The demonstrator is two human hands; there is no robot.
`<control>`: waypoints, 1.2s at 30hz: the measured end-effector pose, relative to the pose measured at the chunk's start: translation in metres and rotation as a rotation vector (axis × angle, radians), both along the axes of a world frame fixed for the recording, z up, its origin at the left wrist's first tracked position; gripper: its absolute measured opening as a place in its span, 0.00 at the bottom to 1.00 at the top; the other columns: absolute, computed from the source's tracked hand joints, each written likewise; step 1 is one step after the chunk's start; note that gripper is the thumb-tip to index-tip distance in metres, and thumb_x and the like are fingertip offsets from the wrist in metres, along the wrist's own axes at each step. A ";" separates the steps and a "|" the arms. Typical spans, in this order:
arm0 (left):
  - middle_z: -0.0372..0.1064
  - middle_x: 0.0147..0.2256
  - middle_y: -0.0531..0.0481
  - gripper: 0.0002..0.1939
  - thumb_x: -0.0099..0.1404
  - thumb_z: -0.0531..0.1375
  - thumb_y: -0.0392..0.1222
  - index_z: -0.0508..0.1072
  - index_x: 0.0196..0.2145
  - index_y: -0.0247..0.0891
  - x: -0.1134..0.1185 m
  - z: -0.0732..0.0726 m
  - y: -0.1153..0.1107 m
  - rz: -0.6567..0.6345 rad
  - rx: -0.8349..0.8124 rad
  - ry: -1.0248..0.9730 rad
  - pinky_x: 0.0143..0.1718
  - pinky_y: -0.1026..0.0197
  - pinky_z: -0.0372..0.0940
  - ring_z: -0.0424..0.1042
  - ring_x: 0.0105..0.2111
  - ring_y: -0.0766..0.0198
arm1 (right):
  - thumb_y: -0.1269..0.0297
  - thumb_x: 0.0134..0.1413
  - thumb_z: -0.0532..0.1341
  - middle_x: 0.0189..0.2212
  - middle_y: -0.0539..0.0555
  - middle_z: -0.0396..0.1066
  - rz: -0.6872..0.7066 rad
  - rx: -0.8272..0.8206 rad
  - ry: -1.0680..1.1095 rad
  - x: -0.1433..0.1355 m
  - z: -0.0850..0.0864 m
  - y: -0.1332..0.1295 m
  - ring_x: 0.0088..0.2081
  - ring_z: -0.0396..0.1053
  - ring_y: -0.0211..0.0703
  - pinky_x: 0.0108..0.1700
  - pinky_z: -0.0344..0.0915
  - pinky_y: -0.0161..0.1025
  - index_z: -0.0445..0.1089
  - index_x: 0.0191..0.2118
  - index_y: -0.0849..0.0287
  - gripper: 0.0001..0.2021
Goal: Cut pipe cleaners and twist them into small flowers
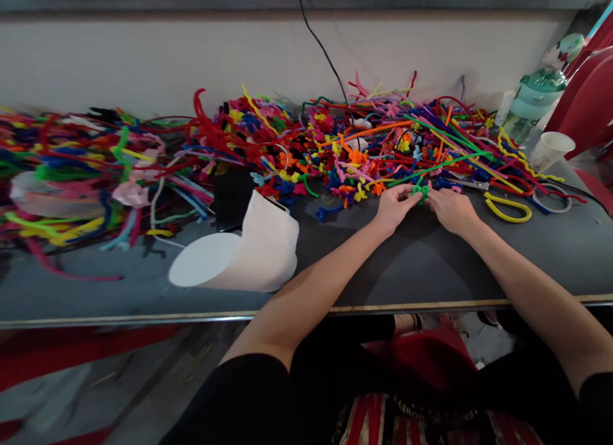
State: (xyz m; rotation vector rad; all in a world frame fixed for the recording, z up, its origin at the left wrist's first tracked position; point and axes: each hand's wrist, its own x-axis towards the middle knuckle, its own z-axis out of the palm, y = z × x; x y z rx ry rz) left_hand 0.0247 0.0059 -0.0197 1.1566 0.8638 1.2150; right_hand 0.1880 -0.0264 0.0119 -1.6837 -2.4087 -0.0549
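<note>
A small green looped pipe-cleaner piece [420, 193] is held between both hands, just in front of the pile of colourful pipe cleaners [354, 158]. My left hand [396, 207] pinches it from the left with thumb and fingertips. On its right side, my right hand [451, 209] grips it with the fingers closed. Both hands are just above the dark tabletop [412, 266]. A yellow bent pipe cleaner [508, 218] lies to the right of my right hand, near scissors partly covered by the pile.
A curled white sheet [258, 253] lies left of my forearms. More pipe cleaners [71, 170] cover the far left. A paper cup [552, 150] and a green bottle [534, 100] stand at the right back. A black cord hangs behind.
</note>
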 end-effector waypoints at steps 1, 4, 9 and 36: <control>0.71 0.25 0.52 0.16 0.46 0.72 0.46 0.76 0.30 0.35 0.000 0.000 0.000 -0.009 0.001 0.002 0.33 0.63 0.65 0.68 0.27 0.69 | 0.62 0.67 0.50 0.34 0.59 0.73 -0.001 -0.001 -0.002 0.001 0.000 0.000 0.32 0.69 0.44 0.26 0.46 0.38 0.71 0.42 0.58 0.13; 0.72 0.26 0.52 0.15 0.48 0.72 0.46 0.76 0.31 0.35 -0.001 -0.001 0.000 -0.026 0.004 0.017 0.34 0.62 0.66 0.69 0.28 0.68 | 0.63 0.66 0.50 0.34 0.59 0.73 0.006 0.000 0.019 0.002 -0.002 -0.001 0.31 0.68 0.44 0.27 0.47 0.38 0.72 0.40 0.58 0.14; 0.73 0.27 0.51 0.16 0.46 0.72 0.47 0.77 0.30 0.35 -0.001 -0.001 0.001 -0.031 -0.027 0.003 0.34 0.62 0.66 0.70 0.28 0.67 | 0.64 0.64 0.50 0.34 0.59 0.74 0.015 0.010 0.059 0.002 -0.005 -0.002 0.32 0.68 0.45 0.28 0.50 0.37 0.72 0.40 0.58 0.13; 0.74 0.37 0.48 0.16 0.61 0.64 0.48 0.75 0.44 0.38 -0.002 0.011 -0.011 -0.187 0.172 0.170 0.37 0.64 0.63 0.69 0.33 0.66 | 0.60 0.64 0.52 0.36 0.55 0.77 0.134 0.073 0.360 0.014 -0.011 -0.005 0.38 0.75 0.47 0.36 0.66 0.40 0.65 0.52 0.57 0.14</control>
